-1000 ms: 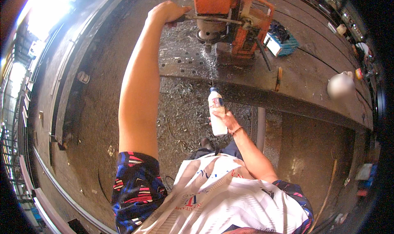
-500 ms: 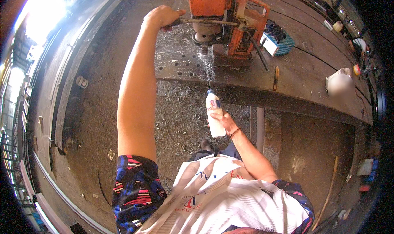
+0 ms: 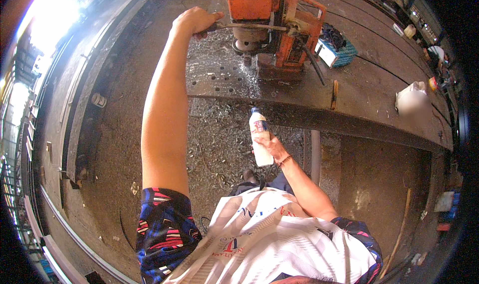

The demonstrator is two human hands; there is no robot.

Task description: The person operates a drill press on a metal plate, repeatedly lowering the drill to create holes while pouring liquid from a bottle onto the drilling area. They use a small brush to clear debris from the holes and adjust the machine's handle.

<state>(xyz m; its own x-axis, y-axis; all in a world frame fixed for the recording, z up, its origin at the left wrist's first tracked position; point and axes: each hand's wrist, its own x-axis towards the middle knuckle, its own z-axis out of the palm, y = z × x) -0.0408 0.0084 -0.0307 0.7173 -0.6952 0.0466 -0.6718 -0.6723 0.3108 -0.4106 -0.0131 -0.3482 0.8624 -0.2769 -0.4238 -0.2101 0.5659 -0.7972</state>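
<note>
Head view, looking down over our own body: nearest is our white shirt [image 3: 284, 234], thin wrinkled cloth with a dark, brightly patterned sleeve [image 3: 167, 234]. Beyond it our right hand [image 3: 272, 147], a bracelet [image 3: 285, 160] at the wrist, has its fingers clamped around a bottle [image 3: 258, 127] of smooth plastic, filled with whitish liquid. The bottle leans, its dark blue cap pointing toward the steel beam [image 3: 299, 97]; no stream shows leaving it. Under it, the floor [image 3: 222, 139] is gritty with metal shavings.

Farther off, the flat, dull brown-grey beam carries several round holes [image 3: 213, 77], already cut, in rough rows. From these we judge the drilling to be partway along; how many are left we cannot tell. To their right, the stubby cutter [image 3: 248, 60] hangs over wet, glistening metal; whether its tip has entered the steel is unclear. Above stands the drill [image 3: 249, 3], a boxy body in scuffed orange paint. Our left hand [image 3: 194, 20] reaches far out, its fingers wrapped around the end of the drill's slim metal lever [image 3: 257, 26]. Right of the drill sits a blue-and-white box [image 3: 344, 57] with dark, crumpled material on top.
</note>
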